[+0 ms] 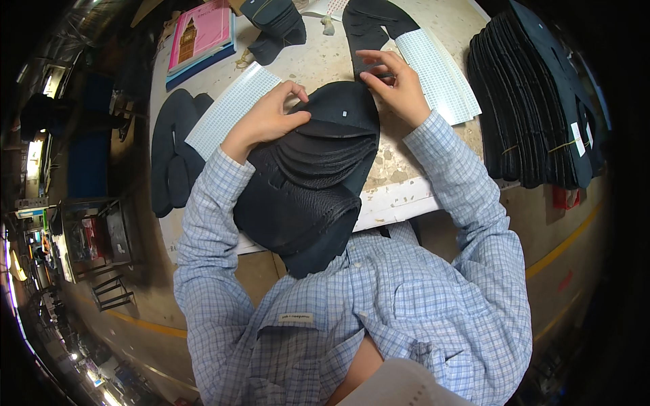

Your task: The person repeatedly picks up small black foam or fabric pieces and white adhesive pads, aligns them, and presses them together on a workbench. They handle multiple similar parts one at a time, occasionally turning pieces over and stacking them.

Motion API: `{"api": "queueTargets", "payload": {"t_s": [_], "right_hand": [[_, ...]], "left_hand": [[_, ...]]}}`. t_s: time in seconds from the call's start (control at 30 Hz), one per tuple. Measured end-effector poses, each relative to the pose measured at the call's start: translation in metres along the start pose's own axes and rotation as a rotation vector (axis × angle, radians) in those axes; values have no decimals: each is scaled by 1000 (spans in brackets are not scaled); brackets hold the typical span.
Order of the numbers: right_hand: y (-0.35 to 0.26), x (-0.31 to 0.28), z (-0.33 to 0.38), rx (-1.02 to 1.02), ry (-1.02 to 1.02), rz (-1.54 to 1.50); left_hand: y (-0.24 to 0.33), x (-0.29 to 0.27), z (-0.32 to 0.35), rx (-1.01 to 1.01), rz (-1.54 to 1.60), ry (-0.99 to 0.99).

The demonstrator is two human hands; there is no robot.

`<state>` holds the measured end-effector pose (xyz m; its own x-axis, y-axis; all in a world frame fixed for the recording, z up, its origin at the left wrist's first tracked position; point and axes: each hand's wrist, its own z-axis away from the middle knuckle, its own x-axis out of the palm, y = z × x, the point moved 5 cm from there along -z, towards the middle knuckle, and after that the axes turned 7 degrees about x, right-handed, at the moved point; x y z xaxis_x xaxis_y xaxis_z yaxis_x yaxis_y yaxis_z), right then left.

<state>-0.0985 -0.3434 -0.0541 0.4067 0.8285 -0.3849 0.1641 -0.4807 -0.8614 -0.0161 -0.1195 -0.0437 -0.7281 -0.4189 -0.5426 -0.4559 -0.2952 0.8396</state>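
A stack of dark, flat cut pieces [318,162] with curved edges leans between my body and the table edge, its upper layers fanned apart. A tiny white sticker [344,114] sits on the top piece. My left hand [267,118] is at the stack's upper left edge, its thumb against the top piece and its index finger bent apart from the thumb. Just off the upper right edge, my right hand [399,88] hovers with fingers curved and spread. I see nothing between its fingertips.
White sheets of small printed labels lie left [230,108] and right [440,78]. More dark pieces rest at left [177,152], at the back [274,27] and back right [372,27]. A tall banded stack [521,101] stands right. A pink-covered book [200,37] tops a pile on the table [399,159].
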Motion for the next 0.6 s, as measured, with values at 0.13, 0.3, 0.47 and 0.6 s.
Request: {"api": "queueTargets", "payload": {"t_s": [0.13, 0.3, 0.47, 0.6], "right_hand": [[20, 16, 5, 466, -364, -326], [10, 39, 34, 731, -484, -727], [4, 37, 41, 773, -477, -682], [-17, 32, 43, 584, -474, -474]], "left_hand": [[8, 1, 2, 87, -17, 11], [34, -32, 11, 408, 342, 523], [37, -110, 76, 392, 73, 921], [0, -143, 132, -71, -455, 760]]}}
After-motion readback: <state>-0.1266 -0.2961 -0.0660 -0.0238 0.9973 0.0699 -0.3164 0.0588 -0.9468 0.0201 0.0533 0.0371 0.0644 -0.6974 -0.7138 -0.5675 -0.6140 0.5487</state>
